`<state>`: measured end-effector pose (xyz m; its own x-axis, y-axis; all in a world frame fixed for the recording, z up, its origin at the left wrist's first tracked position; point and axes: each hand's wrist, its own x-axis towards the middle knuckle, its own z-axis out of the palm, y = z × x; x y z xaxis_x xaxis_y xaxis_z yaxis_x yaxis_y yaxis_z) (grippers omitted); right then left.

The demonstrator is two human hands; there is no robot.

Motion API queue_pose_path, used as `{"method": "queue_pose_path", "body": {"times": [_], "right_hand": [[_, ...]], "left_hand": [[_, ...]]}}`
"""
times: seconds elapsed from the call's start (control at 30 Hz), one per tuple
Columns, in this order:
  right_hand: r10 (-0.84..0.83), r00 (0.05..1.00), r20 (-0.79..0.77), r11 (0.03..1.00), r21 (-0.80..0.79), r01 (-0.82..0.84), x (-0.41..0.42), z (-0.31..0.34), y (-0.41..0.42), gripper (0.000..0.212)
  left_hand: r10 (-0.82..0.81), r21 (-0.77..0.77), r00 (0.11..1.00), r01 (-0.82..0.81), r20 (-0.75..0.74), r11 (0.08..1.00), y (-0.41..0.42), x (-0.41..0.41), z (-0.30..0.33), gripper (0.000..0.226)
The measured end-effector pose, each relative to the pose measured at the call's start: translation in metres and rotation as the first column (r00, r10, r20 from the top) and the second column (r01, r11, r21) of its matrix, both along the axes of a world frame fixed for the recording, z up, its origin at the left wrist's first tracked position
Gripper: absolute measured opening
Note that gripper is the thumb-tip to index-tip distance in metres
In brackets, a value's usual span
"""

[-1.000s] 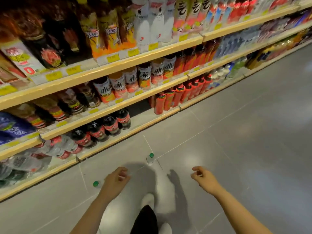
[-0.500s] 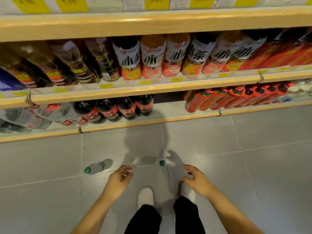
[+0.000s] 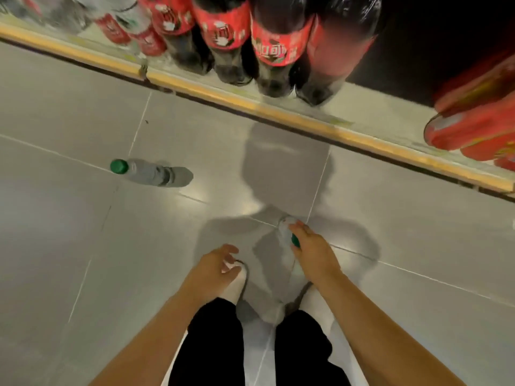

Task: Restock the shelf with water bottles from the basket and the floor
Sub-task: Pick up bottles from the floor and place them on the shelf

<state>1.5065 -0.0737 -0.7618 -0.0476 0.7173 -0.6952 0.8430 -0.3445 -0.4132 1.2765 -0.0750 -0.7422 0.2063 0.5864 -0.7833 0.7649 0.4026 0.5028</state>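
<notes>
Here we bend over two water bottles on the floor.

Our right hand [image 3: 313, 253] wraps its grip around the near bottle [image 3: 285, 232] just below its green cap, the clear body pointing toward the shelf [image 3: 306, 121]. Our left hand [image 3: 214, 267] hangs empty, fingers loosely spread. The far bottle [image 3: 152, 172] stands well to the left, its long axis leaning cap-left in our wide view.

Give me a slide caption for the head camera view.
Right hand reaches a floor water bottle; another bottle stands nearby.
</notes>
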Motion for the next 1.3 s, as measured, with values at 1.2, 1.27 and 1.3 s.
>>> {"method": "queue_pose_path", "body": {"times": [1.2,1.27,1.3], "right_hand": [[-0.058,0.955,-0.291,0.981,-0.192,0.001,-0.217,0.203,0.148,0.061],[-0.042,0.964,-0.264,0.987,-0.16,-0.001,-0.234,0.176,0.155,0.066],[-0.024,0.972,-0.235,0.989,-0.145,-0.01,-0.241,0.158,0.158,0.069]], "left_hand": [[0.587,0.261,0.808,-0.577,0.049,0.773,0.045,-0.245,0.15,0.054],[0.62,0.275,0.784,-0.605,0.042,0.747,0.054,-0.266,0.131,0.056],[0.633,0.283,0.773,-0.615,0.035,0.736,0.057,-0.274,0.119,0.055]]}}
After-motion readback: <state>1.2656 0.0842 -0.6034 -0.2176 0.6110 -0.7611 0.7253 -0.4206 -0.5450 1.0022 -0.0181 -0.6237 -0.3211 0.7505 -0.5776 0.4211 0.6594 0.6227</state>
